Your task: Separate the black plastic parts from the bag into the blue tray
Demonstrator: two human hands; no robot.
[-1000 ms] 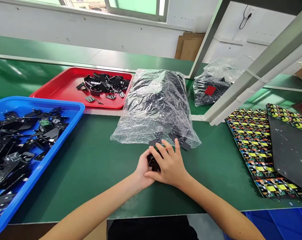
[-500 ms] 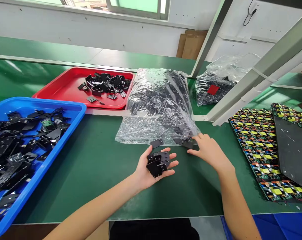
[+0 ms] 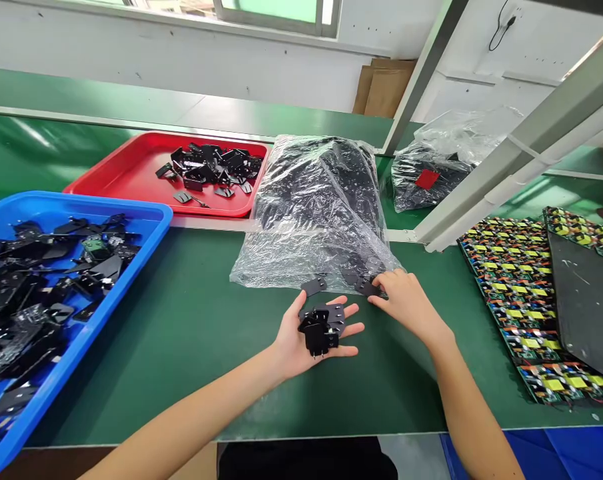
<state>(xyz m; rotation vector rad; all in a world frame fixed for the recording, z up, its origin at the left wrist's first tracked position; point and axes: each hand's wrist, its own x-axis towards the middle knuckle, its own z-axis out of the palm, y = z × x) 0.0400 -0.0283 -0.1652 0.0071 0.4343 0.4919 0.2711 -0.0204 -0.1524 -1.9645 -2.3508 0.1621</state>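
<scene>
My left hand [image 3: 296, 340] is palm up with its fingers spread, and a small pile of black plastic plates with metal pins [image 3: 321, 330] rests on the palm. My right hand [image 3: 406, 300] is at the near right corner of a clear plastic bag [image 3: 316, 200]. Its thumb and index finger close on a black plastic plate [image 3: 366, 287] at the bag's mouth; the other fingers are partly hidden. Another loose black plate [image 3: 314, 286] lies at the bag's front edge, just above my left fingertips. Many dark pieces show through the bag's film.
A blue tray [image 3: 154, 217] of black parts stands at the left, with a red tray [image 3: 116, 167] of smaller black pieces behind it. Circuit boards [image 3: 511, 287] lie at the right, partly under a dark panel [image 3: 586, 300]. A grey post [image 3: 486, 180] rises before a second bag [image 3: 421, 167].
My right hand has moved slightly left and its thumb and finger have closed on a plate at the bag's edge. My left hand has shifted slightly right with its pile.
</scene>
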